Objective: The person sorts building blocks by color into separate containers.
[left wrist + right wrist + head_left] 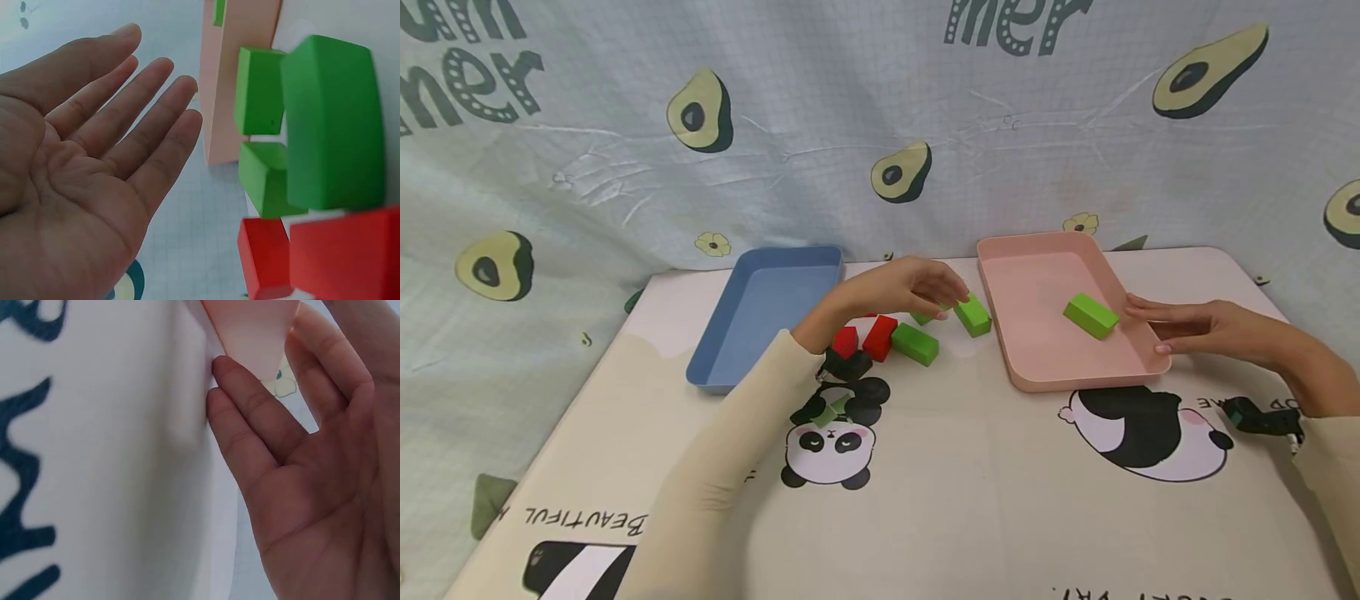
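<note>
My left hand (901, 286) hovers with relaxed fingers over a cluster of blocks and holds nothing. Under and beside it lie green blocks (915, 344) and red blocks (880, 337), some partly hidden by the hand. The left wrist view shows the bare palm next to a large green block (334, 122) and a red block (350, 253). My right hand (1217, 333) is at the right side of a pink tray (1052, 367), its extended fingertips right at the rim. One green block (1091, 315) lies inside that tray.
A blue tray (726, 358) stands at the left, partly behind the left forearm. Another green block (973, 315) lies close to the pink tray's left wall. Behind the printed tablecloth (955, 467) hangs an avocado-patterned curtain (820, 108).
</note>
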Demonstrator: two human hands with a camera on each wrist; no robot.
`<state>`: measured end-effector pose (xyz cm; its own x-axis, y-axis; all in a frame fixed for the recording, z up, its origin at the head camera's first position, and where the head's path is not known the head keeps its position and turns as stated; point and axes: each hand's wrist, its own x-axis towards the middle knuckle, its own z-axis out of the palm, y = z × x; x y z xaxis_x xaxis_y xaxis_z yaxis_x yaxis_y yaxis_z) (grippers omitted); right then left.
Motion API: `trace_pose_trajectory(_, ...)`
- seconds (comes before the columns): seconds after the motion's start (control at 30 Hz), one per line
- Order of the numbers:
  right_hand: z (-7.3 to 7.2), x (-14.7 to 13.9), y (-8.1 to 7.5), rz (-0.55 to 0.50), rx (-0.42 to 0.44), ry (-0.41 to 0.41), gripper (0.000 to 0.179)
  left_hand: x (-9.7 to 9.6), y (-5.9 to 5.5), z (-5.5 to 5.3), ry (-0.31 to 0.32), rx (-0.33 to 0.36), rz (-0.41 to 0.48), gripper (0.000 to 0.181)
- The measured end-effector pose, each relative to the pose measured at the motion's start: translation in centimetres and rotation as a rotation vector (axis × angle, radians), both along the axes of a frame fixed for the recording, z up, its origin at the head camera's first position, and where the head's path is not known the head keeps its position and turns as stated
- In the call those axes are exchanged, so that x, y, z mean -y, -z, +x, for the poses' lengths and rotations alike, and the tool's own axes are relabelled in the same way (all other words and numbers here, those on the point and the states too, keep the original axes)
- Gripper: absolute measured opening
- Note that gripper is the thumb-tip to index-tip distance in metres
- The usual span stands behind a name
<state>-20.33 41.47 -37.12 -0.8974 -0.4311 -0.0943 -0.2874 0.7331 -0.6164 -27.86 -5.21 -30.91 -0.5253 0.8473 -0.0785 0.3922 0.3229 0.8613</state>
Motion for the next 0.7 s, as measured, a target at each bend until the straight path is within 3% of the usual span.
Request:
trace_pose_trajectory(0.47, 0.0, -0.4, 0.6, -0.011, -0.017, -0.021, 0.062, 3.5, 1.4, 1.2, -0.059, 0.008, -0.007, 0.038)
trace_pose_trajectory(0.7, 0.1, -0.1, 0.2, -0.036, -0.015, -0.033, 0.062, 4.4, 1.8, 1.4, -0.125, -0.01, -0.021, 0.038)
